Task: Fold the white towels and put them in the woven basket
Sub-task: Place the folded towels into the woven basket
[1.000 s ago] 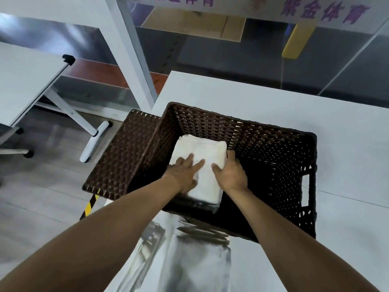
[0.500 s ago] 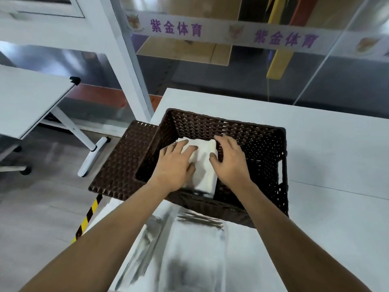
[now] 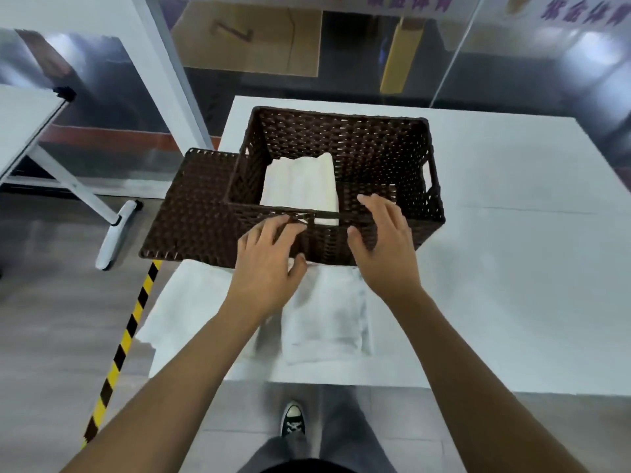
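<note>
A dark brown woven basket (image 3: 382, 148) stands on the white table (image 3: 512, 268), its lid (image 3: 191, 213) hanging open off the left side. A folded white towel (image 3: 300, 184) lies inside against the left wall. Both hands are out of the basket, over its near wall. My left hand (image 3: 266, 264) hovers with relaxed, spread fingers and holds nothing. My right hand (image 3: 386, 247) is likewise empty, fingers loosely extended. Another white towel (image 3: 324, 312) lies flat on the table just in front of the basket, partly under my wrists.
More white cloth (image 3: 184, 302) spreads to the table's left front corner. A yellow-black striped tape (image 3: 123, 343) runs on the floor at left. A folding table (image 3: 27, 124) stands far left. Glass panels rise behind the table. My shoe (image 3: 293, 421) shows below.
Both hands have let go of the folded towel and drawn back out of the basket toward me. The towel stays inside. The view has tilted down.
</note>
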A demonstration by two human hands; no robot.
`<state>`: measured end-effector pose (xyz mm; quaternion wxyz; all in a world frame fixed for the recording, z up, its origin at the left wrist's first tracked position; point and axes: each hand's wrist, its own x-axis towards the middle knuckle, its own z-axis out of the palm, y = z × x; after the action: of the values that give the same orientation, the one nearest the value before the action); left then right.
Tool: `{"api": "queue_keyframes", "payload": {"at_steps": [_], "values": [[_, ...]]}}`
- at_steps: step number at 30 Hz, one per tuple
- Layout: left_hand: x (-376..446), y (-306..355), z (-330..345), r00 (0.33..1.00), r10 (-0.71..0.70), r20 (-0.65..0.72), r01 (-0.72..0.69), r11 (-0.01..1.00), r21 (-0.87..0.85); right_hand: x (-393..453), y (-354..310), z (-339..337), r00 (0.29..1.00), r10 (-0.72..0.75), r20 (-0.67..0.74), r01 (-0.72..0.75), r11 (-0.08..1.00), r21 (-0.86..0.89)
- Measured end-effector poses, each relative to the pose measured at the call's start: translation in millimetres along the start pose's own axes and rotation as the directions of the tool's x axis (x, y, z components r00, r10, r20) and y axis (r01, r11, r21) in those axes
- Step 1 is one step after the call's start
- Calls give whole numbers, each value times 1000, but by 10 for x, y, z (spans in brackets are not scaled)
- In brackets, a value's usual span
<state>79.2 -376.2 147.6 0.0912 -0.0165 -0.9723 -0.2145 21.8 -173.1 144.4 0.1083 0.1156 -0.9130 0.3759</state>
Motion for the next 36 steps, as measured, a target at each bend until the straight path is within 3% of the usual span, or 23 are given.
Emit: {"api": "queue_keyframes", "payload": {"at_steps": [4,7,13,16,19,21,23,25,29,33,36], "values": [[-443,-45,239,998,-52,45,53,998,-16,-471,119,67,999,45,-22,-45,999,-3],[-691,-93,508,978,-112,177,121,992,-44,-771,309,190,984,164,71,-162,986,-35],[-862,-169,995,853,-311,419,337,942,13,-1057,639,461,884,377,278,-360,926,-112],[-917,-227,1236,792,-380,479,448,893,-32,-1100,795,634,794,502,343,-492,862,-123],[-926,-307,1420,687,-474,550,655,732,-187,-1178,966,814,667,602,440,-627,772,-105],[-921,-326,1460,610,-516,602,752,615,-235,-1233,991,882,652,596,468,-655,754,-48],[-900,-307,1466,587,-535,607,792,537,-292,-1253,1007,911,655,590,472,-663,748,-16],[-846,-292,1461,576,-554,601,815,451,-364,-1233,1056,937,614,622,485,-713,701,3],[-714,-326,1443,432,-590,682,892,166,-422,-1092,1128,943,483,707,517,-858,498,121],[-704,-347,1368,351,-535,768,917,31,-397,-998,1196,832,325,694,642,-946,238,222],[-726,-281,1229,382,-495,780,905,27,-425,-1050,1146,695,335,650,682,-940,182,289]]}}
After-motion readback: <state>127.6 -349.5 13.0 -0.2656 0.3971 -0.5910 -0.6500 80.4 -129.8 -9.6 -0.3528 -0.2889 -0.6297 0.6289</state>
